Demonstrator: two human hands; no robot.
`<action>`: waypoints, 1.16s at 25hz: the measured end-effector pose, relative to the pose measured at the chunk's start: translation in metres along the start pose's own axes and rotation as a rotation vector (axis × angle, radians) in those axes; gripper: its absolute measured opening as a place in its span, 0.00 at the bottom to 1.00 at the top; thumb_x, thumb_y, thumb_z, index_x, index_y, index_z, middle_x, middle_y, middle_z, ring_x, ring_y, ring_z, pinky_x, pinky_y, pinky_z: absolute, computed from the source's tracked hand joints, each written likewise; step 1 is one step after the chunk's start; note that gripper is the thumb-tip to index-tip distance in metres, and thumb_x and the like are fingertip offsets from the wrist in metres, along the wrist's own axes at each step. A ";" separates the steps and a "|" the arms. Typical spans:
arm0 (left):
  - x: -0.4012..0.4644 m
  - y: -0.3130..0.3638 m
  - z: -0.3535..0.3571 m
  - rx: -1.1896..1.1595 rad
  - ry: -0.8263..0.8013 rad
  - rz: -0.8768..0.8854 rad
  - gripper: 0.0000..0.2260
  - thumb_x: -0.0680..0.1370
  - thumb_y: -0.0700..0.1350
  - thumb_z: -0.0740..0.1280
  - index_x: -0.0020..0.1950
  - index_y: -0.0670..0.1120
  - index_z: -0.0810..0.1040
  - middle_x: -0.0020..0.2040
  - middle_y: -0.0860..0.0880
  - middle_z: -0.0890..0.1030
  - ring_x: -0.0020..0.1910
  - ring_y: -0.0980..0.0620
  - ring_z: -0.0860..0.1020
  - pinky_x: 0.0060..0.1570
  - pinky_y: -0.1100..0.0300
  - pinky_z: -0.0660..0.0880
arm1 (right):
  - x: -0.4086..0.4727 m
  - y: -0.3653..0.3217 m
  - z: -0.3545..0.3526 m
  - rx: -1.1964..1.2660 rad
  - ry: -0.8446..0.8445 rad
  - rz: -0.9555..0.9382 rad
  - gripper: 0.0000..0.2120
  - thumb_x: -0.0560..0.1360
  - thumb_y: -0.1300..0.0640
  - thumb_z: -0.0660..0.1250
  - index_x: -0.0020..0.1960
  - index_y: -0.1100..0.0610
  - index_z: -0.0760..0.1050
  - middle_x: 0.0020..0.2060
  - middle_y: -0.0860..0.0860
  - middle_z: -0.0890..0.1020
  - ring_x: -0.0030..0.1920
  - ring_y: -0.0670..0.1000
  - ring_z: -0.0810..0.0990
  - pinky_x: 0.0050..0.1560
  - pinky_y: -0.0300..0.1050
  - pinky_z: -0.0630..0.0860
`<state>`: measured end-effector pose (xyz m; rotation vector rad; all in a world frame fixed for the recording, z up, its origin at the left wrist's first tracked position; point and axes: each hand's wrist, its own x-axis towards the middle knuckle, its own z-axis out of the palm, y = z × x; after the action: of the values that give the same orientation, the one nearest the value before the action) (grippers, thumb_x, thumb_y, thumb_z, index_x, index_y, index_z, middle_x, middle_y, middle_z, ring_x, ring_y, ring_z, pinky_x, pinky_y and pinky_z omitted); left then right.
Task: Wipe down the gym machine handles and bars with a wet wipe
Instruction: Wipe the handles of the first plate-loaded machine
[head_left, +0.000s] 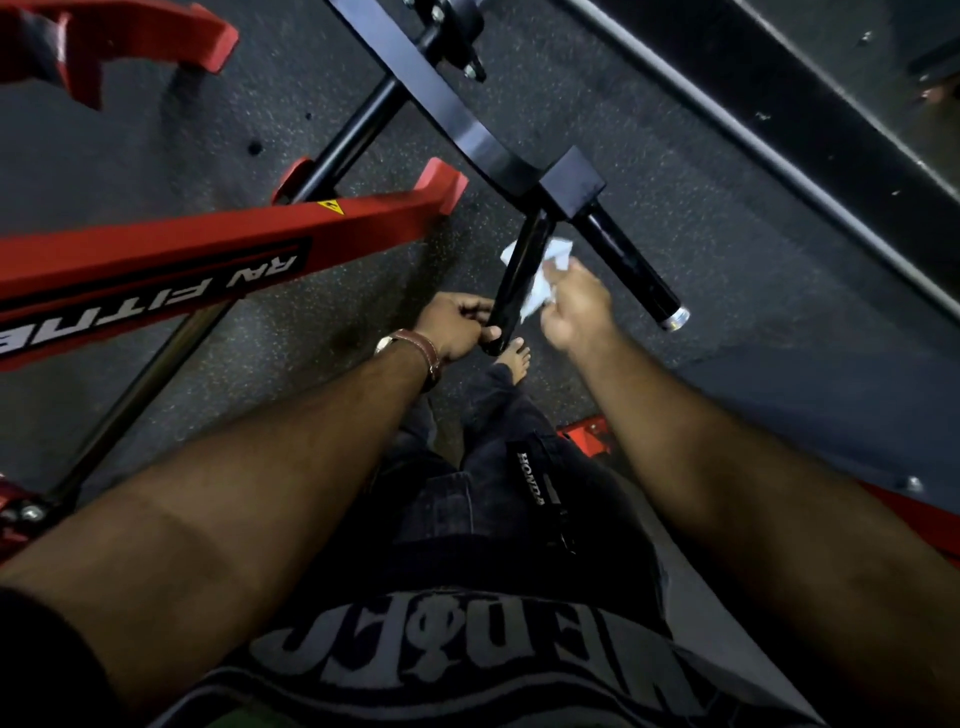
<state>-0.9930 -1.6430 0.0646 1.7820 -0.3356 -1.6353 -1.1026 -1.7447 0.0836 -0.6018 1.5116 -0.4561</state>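
One crumpled white wet wipe (540, 278), pinched in the right hand (574, 312), presses against the glossy black tubular handle (519, 280) near its free lower end, which the left hand (457, 325) grips with curled fingers, so the loosely bunched wipe could slip off the slick tube.

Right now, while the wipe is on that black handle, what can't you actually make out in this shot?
- Far side of the black handle, head view: the wet wipe wraps behind it.
- Right hand fingertips: buried in the wipe.
- Handle's lower end: covered by the left hand.
- Red frame lettering: cut off by the left edge.
- Whether the handle is clean: too dark.
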 end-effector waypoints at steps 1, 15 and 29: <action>-0.001 0.001 0.000 -0.004 -0.001 -0.001 0.17 0.74 0.26 0.68 0.62 0.36 0.79 0.50 0.44 0.82 0.46 0.53 0.78 0.42 0.72 0.77 | 0.004 -0.003 0.001 0.033 -0.041 0.016 0.10 0.81 0.68 0.60 0.49 0.59 0.78 0.43 0.54 0.83 0.40 0.50 0.82 0.41 0.41 0.80; 0.004 -0.012 0.000 -0.040 0.034 -0.065 0.16 0.74 0.30 0.72 0.62 0.36 0.80 0.57 0.40 0.83 0.56 0.47 0.82 0.60 0.55 0.79 | 0.030 0.005 0.001 -0.206 -0.276 0.231 0.14 0.75 0.64 0.60 0.52 0.63 0.83 0.52 0.64 0.84 0.54 0.61 0.83 0.53 0.54 0.80; 0.003 -0.013 -0.003 -0.142 0.001 -0.056 0.18 0.74 0.26 0.70 0.63 0.34 0.79 0.53 0.41 0.82 0.50 0.49 0.79 0.46 0.66 0.80 | -0.042 0.018 -0.011 -0.734 0.112 -1.010 0.10 0.70 0.64 0.72 0.50 0.57 0.86 0.45 0.54 0.82 0.43 0.47 0.79 0.45 0.31 0.73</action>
<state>-0.9931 -1.6339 0.0540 1.6997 -0.1663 -1.6539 -1.1159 -1.7049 0.1057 -1.9737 1.3698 -0.6877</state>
